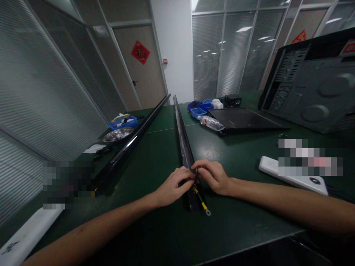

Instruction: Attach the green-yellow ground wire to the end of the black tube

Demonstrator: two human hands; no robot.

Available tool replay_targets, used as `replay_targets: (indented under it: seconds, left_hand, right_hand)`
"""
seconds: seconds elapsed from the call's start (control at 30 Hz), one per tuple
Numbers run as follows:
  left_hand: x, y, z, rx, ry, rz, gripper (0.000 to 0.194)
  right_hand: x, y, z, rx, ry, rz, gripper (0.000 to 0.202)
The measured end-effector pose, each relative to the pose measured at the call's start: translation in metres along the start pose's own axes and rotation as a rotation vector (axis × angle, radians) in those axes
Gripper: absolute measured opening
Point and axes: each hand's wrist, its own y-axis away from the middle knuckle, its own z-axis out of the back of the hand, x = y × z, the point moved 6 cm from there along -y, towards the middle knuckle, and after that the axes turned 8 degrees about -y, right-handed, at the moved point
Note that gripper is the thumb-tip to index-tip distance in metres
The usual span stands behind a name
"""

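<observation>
A long black channel-shaped rail runs away from me over the green table. At its near end my left hand is closed, thumb and fingers pinched against a small dark part. From the other side my right hand grips the top of that same part between thumb and forefinger. Just below the fingers, a short green-and-yellow ground wire lies over the rail's end. Its yellow-sleeved ring terminal points toward me. My fingers partly cover the small part, so its exact kind does not show.
A second black rail lies to the left, near a metal dish and a blue basket. Rightward are a plastic bottle, a flat black panel, blue trays, a white device and a computer case.
</observation>
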Motion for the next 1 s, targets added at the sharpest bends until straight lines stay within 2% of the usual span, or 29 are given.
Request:
replay_targets:
  seconds: [1.0]
  left_hand:
    - [-0.0008,0.0008,0.0006,-0.003,-0.029,-0.009,0.017]
  right_hand:
    - [0.0037,-0.0014,0.0004,0.001,0.039,0.025,0.021]
